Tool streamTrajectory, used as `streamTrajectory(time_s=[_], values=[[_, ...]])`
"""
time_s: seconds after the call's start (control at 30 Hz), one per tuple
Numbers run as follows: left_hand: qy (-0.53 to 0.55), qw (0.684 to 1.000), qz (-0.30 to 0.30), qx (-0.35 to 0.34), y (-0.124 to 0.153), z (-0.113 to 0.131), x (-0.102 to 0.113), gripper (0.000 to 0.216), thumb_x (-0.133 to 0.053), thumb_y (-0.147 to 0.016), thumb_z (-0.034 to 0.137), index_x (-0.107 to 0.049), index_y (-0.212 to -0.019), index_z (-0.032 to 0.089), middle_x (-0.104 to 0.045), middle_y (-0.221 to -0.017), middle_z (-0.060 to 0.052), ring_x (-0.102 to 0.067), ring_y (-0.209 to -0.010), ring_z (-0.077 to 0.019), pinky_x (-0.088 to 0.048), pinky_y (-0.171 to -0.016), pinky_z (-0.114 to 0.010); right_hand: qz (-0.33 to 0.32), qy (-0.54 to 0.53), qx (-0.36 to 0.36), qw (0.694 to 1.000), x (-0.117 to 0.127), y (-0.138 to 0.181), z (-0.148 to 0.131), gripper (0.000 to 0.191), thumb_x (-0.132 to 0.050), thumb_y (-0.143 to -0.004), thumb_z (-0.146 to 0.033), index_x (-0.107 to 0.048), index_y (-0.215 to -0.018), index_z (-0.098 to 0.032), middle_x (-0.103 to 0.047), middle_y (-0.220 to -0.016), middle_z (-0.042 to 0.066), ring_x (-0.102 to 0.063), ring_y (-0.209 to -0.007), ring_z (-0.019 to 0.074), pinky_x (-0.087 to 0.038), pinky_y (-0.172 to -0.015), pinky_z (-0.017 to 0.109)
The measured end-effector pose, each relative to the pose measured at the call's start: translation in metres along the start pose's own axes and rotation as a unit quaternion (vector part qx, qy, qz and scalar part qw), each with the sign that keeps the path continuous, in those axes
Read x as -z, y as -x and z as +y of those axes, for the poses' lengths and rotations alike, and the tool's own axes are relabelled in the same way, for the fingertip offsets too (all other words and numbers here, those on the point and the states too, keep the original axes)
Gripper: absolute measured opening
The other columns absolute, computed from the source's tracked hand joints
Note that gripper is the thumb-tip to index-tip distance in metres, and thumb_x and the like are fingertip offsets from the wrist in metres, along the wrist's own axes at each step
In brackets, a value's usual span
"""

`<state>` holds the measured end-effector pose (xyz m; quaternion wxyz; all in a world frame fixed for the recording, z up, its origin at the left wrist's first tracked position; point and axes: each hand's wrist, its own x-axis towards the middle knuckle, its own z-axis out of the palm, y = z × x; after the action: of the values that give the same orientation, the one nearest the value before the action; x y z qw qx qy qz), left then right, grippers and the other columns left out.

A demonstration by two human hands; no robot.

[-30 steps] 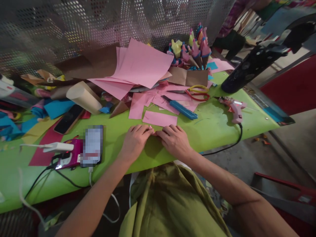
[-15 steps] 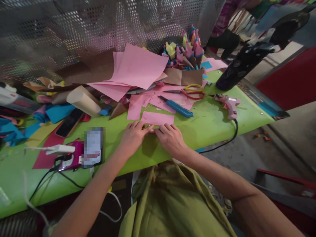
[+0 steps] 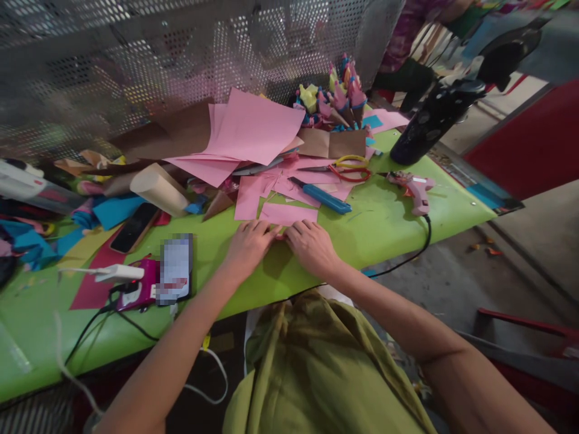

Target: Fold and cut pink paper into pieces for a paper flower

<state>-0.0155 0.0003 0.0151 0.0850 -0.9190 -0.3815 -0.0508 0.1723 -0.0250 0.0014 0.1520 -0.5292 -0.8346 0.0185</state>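
Note:
Close together at the table's near edge, my left hand (image 3: 248, 248) and my right hand (image 3: 313, 247) both have curled fingers. Between their fingertips shows a bit of pink paper (image 3: 281, 236), mostly hidden; whether it is rolled or folded I cannot tell. Just beyond the fingers lies a pink paper rectangle (image 3: 289, 213), with a second pink strip (image 3: 247, 198) to its left. A blue utility knife (image 3: 326, 199) rests to the right behind them, and scissors (image 3: 355, 169) with red and yellow handles lie farther back.
Large pink sheets (image 3: 253, 126) pile up at the back. A pink glue gun (image 3: 415, 188) and a dark bottle (image 3: 429, 123) are on the right. Leftward are a phone (image 3: 175, 265), a magenta power strip (image 3: 139, 283) with cables, and a paper roll (image 3: 158, 188). Finished-looking paper cones (image 3: 346, 93) stand behind.
The camera view has shifted slightly. My hands stay almost in place, fingers still together on the pink paper; the things on the table have not moved.

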Motion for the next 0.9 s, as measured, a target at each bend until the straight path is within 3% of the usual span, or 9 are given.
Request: streamTrajectory(time_s=[0.2, 0.37, 0.47, 0.57, 0.7, 0.8, 0.9], values=[[-0.034, 0.999, 0.033, -0.012, -0.001, 0.007, -0.006, 0.030, -0.044, -0.100, 0.021, -0.061, -0.124, 0.018, -0.069, -0.103, -0.009, -0.059, -0.101, -0.0255, -0.041, -0.088, -0.040, -0.054, -0.135, -0.050, 0.988, 0.016, -0.007, 0.012, 0.010, -0.060, -0.094, -0.021, -0.069, -0.095, -0.015, -0.070, -0.096, 0.010, -0.061, -0.088, 0.0210, -0.041, -0.075, 0.029], [-0.035, 0.998, 0.044, -0.011, -0.001, 0.010, -0.003, 0.029, -0.039, -0.102, 0.023, -0.060, -0.122, 0.017, -0.069, -0.100, -0.009, -0.060, -0.098, -0.0246, -0.041, -0.090, -0.039, -0.103, -0.304, -0.091, 0.943, 0.022, -0.018, 0.027, 0.011, -0.066, -0.089, -0.026, -0.068, -0.085, -0.017, -0.070, -0.084, 0.004, -0.060, -0.075, 0.0154, -0.037, -0.066, 0.025], [-0.018, 0.999, 0.026, 0.004, -0.001, 0.011, -0.002, 0.029, -0.037, -0.103, 0.024, -0.062, -0.115, 0.016, -0.068, -0.090, -0.009, -0.060, -0.091, -0.0250, -0.042, -0.086, -0.039, -0.118, -0.380, -0.081, 0.914, 0.018, -0.023, 0.032, 0.012, -0.066, -0.087, -0.025, -0.067, -0.079, -0.016, -0.069, -0.079, 0.002, -0.060, -0.073, 0.0147, -0.038, -0.064, 0.024], [0.022, 0.999, -0.017, 0.044, -0.001, 0.013, 0.002, 0.025, -0.038, -0.101, 0.022, -0.062, -0.100, 0.015, -0.067, -0.089, -0.012, -0.061, -0.091, -0.0271, -0.043, -0.082, -0.040, -0.090, -0.413, -0.050, 0.905, 0.018, -0.023, 0.034, 0.013, -0.061, -0.089, -0.022, -0.068, -0.081, -0.016, -0.070, -0.081, 0.002, -0.062, -0.075, 0.0154, -0.042, -0.067, 0.025], [0.166, 0.975, -0.081, 0.124, 0.000, 0.015, 0.013, 0.019, -0.040, -0.099, 0.024, -0.058, -0.097, 0.017, -0.067, -0.092, -0.010, -0.061, -0.088, -0.0253, -0.043, -0.077, -0.037, 0.001, -0.347, 0.045, 0.937, 0.033, -0.014, 0.036, 0.017, -0.061, -0.092, -0.027, -0.071, -0.105, -0.019, -0.072, -0.100, 0.006, -0.065, -0.088, 0.0185, -0.045, -0.075, 0.029], [0.323, 0.925, -0.113, 0.164, 0.003, 0.014, 0.022, 0.025, -0.037, -0.100, 0.037, -0.053, -0.091, 0.020, -0.064, -0.088, -0.005, -0.059, -0.081, -0.0206, -0.043, -0.073, -0.032, 0.063, -0.181, 0.131, 0.973, 0.045, -0.006, 0.035, 0.021, -0.066, -0.092, -0.026, -0.071, -0.113, -0.023, -0.071, -0.106, 0.007, -0.062, -0.096, 0.0218, -0.041, -0.081, 0.033], [0.439, 0.876, -0.125, 0.156, 0.007, 0.014, 0.029, 0.031, -0.037, -0.099, 0.046, -0.052, -0.090, 0.020, -0.062, -0.087, -0.001, -0.058, -0.081, -0.0178, -0.044, -0.074, -0.030, 0.089, -0.037, 0.189, 0.977, 0.051, -0.002, 0.031, 0.018, -0.060, -0.097, -0.026, -0.071, -0.111, -0.024, -0.071, -0.098, 0.007, -0.057, -0.091, 0.0215, -0.035, -0.081, 0.035]])
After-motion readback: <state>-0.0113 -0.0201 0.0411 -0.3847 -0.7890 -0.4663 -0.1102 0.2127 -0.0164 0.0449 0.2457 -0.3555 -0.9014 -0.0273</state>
